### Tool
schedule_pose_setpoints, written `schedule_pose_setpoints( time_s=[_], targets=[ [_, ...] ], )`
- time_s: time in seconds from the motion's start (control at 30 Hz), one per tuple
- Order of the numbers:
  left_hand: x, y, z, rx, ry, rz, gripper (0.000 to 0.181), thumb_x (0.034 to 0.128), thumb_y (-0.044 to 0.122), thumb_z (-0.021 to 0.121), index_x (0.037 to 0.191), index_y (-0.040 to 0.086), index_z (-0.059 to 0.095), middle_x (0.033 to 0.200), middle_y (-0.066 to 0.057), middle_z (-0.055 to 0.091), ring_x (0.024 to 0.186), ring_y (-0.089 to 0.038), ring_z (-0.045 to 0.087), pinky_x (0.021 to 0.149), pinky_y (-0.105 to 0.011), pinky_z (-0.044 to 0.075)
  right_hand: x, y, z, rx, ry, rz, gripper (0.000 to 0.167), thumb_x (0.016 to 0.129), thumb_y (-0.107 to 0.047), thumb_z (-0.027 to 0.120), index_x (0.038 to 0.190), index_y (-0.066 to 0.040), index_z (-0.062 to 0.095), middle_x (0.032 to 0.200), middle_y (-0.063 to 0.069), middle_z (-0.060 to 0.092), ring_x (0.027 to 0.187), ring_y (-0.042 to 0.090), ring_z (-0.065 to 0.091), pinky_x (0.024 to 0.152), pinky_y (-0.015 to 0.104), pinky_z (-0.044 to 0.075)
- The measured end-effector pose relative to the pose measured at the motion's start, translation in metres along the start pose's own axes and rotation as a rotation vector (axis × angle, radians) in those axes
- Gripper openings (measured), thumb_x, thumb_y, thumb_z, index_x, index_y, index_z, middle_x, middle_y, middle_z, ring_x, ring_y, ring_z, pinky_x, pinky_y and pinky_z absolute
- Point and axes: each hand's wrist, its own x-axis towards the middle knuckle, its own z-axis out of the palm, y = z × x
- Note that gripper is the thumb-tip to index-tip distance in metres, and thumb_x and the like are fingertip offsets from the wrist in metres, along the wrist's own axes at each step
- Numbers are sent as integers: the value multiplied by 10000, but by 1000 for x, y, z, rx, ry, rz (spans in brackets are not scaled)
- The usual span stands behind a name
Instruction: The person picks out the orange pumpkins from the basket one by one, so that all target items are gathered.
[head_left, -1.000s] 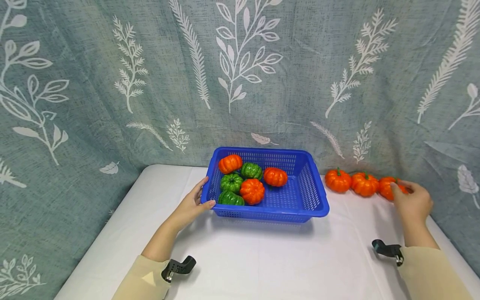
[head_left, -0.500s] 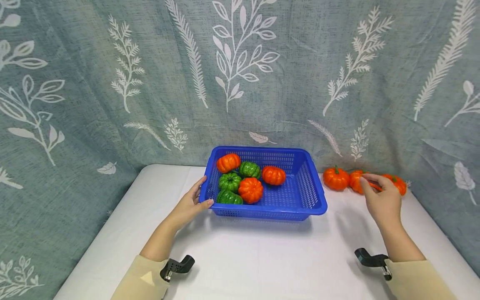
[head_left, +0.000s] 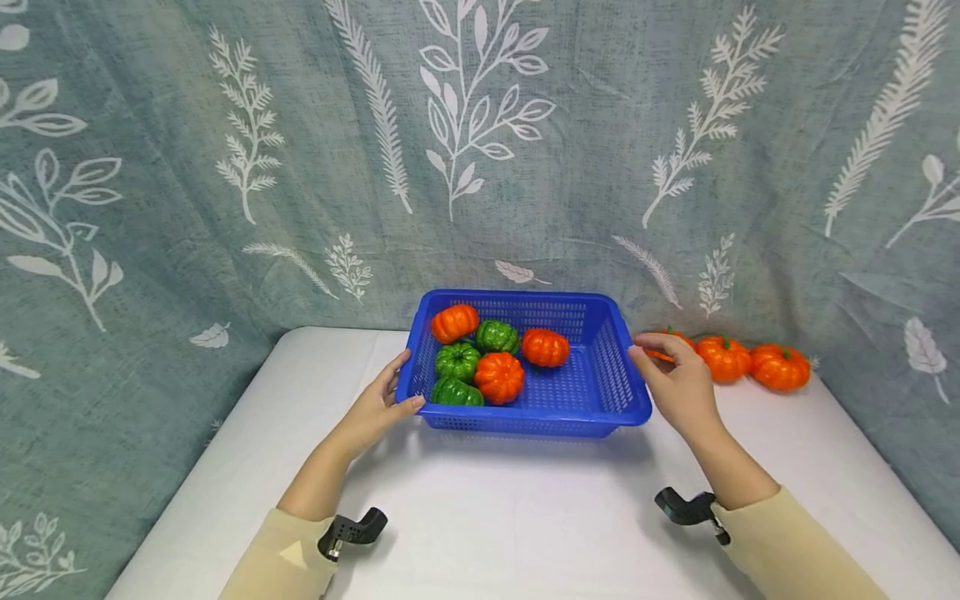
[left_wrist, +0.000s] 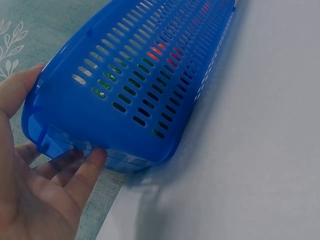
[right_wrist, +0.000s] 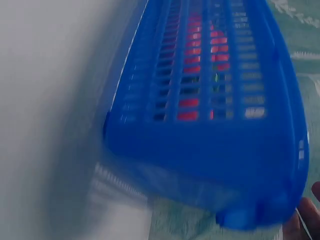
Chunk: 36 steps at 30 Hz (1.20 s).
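Note:
A blue plastic basket (head_left: 540, 414) with perforated walls stands at the back of the table. At its left end, my left hand (head_left: 372, 414) grips the rim and corner, with thumb and fingers on the plastic in the left wrist view. Three ribbed orange pumpkins, one of them an orange pumpkin (head_left: 499, 378), and three green ones, including a green pumpkin (head_left: 457, 362), lie inside, mostly to the left. My right hand (head_left: 678, 385) is by the basket's right rim, fingers loosely bent and holding nothing visible; only its fingertips (right_wrist: 306, 212) show in the blurred right wrist view.
Right of the basket, three orange pumpkins with green stems stand in a row: one partly hidden behind my right hand, a middle pumpkin (head_left: 723, 359) and an end pumpkin (head_left: 780, 367). A patterned curtain (head_left: 337, 167) hangs behind the white table (head_left: 517, 517).
My right hand has left the end pumpkin in the row and moved leftward to the basket's right rim. The left hand keeps its grip. The pumpkins stay where they were.

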Motion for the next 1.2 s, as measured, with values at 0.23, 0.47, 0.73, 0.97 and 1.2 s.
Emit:
schedule_pose_setpoints(
  time_s=[0.23,0.47,0.73,0.97,1.2],
  targets=[
    [0,0,-1,-14,-8,9,863,950,135,689,1621,168,146,1565,-245,332,1389,-393,418,1080,-400,432,6,-30,34,37,-211,-8,340,979,-295,668,1213,-49,689,1206,163,654,1081,324,650,898,358,568],
    [-1,0,0,-15,-8,2,830,966,68,642,1621,172,143,1581,-233,309,1405,-390,395,1083,-405,428,8,-52,71,6,-389,25,414,969,-324,679,1279,-51,658,1309,154,613,1157,360,611,944,489,536],
    [0,0,-1,-17,-15,7,858,960,133,675,1622,163,131,1590,-231,292,1412,-394,383,1071,-372,439,18,-68,106,-49,-492,51,461,962,-331,688,1344,-80,629,1409,146,550,1279,380,527,1002,547,478],
    [-3,1,-1,-12,-9,-3,841,965,120,660,1621,169,137,1572,-240,322,1397,-389,407,1058,-332,441,28,-70,128,-89,-519,111,472,958,-304,693,1361,-73,605,1409,174,536,1289,387,511,1016,542,464],
    [-2,2,0,-7,-16,6,833,968,149,664,1620,185,146,1575,-226,323,1396,-387,410,1078,-376,426,37,-71,141,-77,-531,203,484,939,-306,720,1349,-76,606,1377,146,583,1274,348,531,1004,501,480]
  ],
)
